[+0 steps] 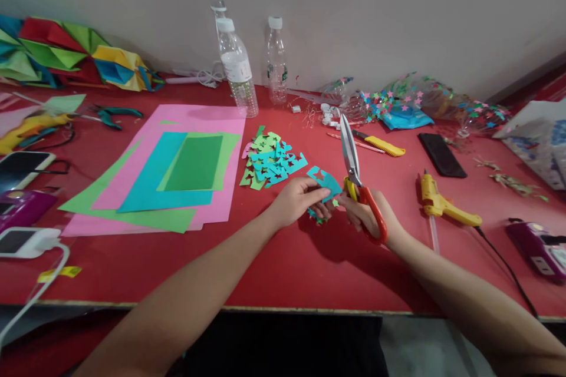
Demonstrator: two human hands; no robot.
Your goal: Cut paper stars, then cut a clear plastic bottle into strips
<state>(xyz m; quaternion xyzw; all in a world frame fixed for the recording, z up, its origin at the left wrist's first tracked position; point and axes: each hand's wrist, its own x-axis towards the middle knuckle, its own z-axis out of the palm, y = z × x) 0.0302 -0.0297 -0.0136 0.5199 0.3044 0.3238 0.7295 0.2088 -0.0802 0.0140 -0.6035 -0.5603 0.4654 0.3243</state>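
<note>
My left hand [298, 200] pinches a piece of blue paper [326, 182] that has star-shaped notches cut from its edge. In my right hand [369, 212] is a pair of scissors [351, 150] with red and yellow handles, blades pointing away from me and seemingly closed. The fingertips of the right hand are close to the paper's right edge. Small cut stars [317, 217] lie on the table beneath my left hand, partly hidden by it. Just beyond sits a pile of green and blue paper scraps [274, 159] with star-shaped holes.
Coloured paper sheets [150, 174] lie stacked at left. Plastic bottles [239, 68] stand by the wall. A yellow utility knife [384, 145], a black phone [442, 155] and a yellow glue gun [446, 203] with a trailing cord are on the right. The red table [265, 271] ends in front of me.
</note>
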